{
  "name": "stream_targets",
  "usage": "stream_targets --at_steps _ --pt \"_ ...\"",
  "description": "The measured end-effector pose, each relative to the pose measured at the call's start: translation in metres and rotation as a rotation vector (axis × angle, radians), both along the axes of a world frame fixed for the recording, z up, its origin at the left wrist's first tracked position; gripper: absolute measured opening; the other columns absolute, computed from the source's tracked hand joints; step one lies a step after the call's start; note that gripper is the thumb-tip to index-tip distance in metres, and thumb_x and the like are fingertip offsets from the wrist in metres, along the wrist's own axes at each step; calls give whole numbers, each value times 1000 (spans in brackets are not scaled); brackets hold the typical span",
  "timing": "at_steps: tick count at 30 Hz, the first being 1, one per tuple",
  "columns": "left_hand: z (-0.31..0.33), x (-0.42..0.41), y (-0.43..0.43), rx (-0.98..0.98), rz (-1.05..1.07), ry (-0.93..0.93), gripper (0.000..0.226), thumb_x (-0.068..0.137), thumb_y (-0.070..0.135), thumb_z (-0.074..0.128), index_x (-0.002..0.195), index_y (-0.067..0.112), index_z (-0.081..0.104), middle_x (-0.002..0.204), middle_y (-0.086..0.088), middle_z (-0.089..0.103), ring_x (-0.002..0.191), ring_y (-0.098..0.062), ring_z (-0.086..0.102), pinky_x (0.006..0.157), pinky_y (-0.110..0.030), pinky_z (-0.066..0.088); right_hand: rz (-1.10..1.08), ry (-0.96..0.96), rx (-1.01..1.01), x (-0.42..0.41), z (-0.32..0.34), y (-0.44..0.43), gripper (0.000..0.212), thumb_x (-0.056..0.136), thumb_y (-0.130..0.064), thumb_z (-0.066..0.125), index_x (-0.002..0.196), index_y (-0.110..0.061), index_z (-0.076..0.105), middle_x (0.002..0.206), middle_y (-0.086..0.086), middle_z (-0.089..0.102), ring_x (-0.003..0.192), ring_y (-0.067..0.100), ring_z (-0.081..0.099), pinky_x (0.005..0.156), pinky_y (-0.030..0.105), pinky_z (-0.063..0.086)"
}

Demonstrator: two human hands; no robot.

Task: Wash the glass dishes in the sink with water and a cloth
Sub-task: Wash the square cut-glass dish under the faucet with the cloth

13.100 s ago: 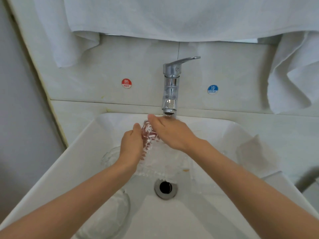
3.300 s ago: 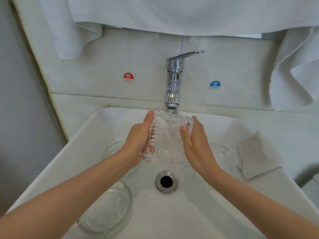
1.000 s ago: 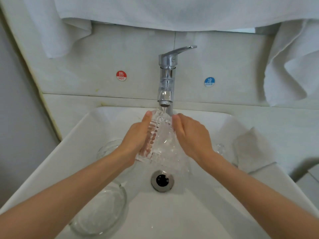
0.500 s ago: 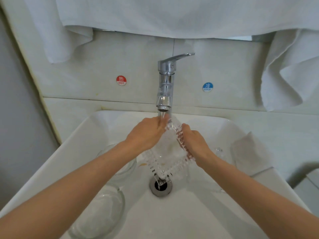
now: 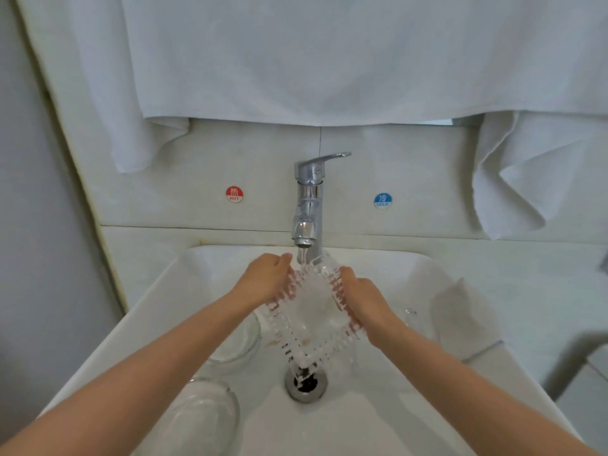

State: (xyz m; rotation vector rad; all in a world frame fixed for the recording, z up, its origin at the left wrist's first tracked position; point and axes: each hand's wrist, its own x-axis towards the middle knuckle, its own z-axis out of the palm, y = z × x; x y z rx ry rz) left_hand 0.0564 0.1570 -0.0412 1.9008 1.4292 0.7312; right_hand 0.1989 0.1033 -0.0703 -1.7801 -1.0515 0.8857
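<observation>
Glass dish now hangs corner-down, left grip and right grip clasping its edges.

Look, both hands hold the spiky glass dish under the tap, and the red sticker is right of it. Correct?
No: the head view shows the red sticker left of the tap. The left hand and right hand do hold the glass dish under it.

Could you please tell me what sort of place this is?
Probably a bathroom or washroom: a white basin under a chrome tap, hot and cold stickers on the wall, and white towels hanging above.
</observation>
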Motion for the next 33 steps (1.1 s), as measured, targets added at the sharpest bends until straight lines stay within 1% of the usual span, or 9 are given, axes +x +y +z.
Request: stream_targets --at_steps 3,5,8,12,16,20,26,30,33 --pt "22 -5 5 23 195 -343 26 93 -5 37 116 0 50 109 -20 60 84 -23 62 78 -30 48 -10 0 7 -2 3 -7 46 97 -40 27 72 -10 50 67 4 47 59 16 43 59 28 34" --pt "43 -8 5 307 199 -238 51 86 -14 34 134 4 39 134 -13 47 116 -25 52 92 -30 40 -11 -26 21 -2 5 -10 45 98 -40 28 67 -11 44 64 3 43 57 15 39 58 28 31" --pt "83 6 -6 608 30 -93 51 92 -1 41 141 10 35 146 -6 40 133 -21 38 106 -27 28 -18 -46 53 -4 6 -12 48 98 -40 28 61 -12 42 61 2 43 56 16 40 57 29 32" --pt "110 36 -20 668 -247 130 56 94 11 45 146 12 26 152 -2 29 140 -16 26 109 -22 17 -32 -80 92 -6 6 -15 49 97 -41 29 57 -14 35 58 2 39 56 17 39 63 31 32" --pt "105 40 -19 713 -243 341 66 88 17 50 147 14 21 152 -2 28 137 -19 29 115 -33 13 -41 -54 105 -5 9 -17 46 98 -42 30 63 -13 36 61 2 35 59 18 37 65 31 30" --pt "104 39 -24 710 -241 318 65 89 21 49 147 15 21 153 0 27 137 -18 30 116 -35 10 -35 52 77 -3 8 -17 38 99 -38 31 93 -9 54 79 9 42 72 19 41 63 31 31" --pt "108 34 -31 625 -296 364 66 92 23 45 150 17 14 157 1 14 144 -15 15 115 -33 3 -39 192 28 -2 2 -14 36 98 -40 35 85 -12 52 79 11 49 74 22 49 67 30 36" --pt "92 0 -39 371 -270 -127 52 95 19 43 145 26 29 149 1 35 135 -13 34 106 -27 25 -37 312 45 1 2 -19 38 97 -37 39 69 -16 54 62 3 56 59 19 52 60 28 40" --pt "39 -40 -45 331 99 -592 18 91 22 48 104 27 59 113 1 66 100 -10 59 87 -27 43 -22 330 73 3 6 -22 39 95 -33 40 61 -18 49 40 -7 51 45 13 51 53 25 38"
